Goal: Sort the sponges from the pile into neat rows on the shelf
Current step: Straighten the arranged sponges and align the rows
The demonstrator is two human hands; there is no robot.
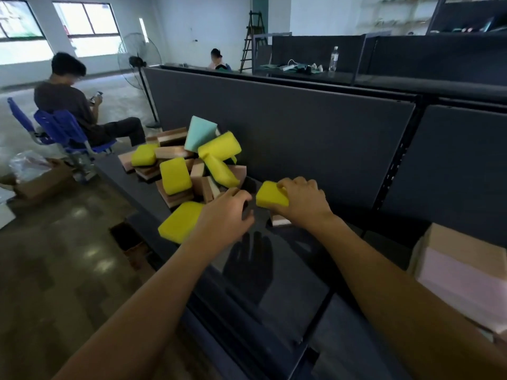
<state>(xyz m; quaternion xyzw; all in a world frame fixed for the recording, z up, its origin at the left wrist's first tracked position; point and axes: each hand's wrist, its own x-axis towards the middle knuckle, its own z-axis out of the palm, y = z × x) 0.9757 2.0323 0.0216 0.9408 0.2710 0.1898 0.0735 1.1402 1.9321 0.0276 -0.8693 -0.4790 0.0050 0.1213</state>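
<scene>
Open workroom, concrete floor. A dark metal shelf runs along a grey back panel. At 10 o'clock a seated person on a blue chair, and a standing fan behind.

Head view:
- Pile of sponges sits on the shelf at 11 o'clock from the hands: yellow, brown-and-pink, and one teal block leaning on top. No rows laid out yet.
- Right hand has its fingers curled over a yellow sponge, gripping it just above the shelf, right of the pile.
- A small brown-pink sponge lies below that wrist, at 6 o'clock.
- Left hand has curled fingers at the pile's near edge, against something dark. Cannot tell whether it grips anything.
- A flat yellow sponge lies at 9 o'clock of the left hand, close to the shelf's front lip.
- Cardboard box at 3 o'clock.

Risks, as judged:
- The pile is loosely stacked, so pulling from its base could topple the teal block.
- A knock from the left forearm could send the front-lip sponge to the floor.
- The foam is soft, so a hard squeeze may set it down crooked.
</scene>
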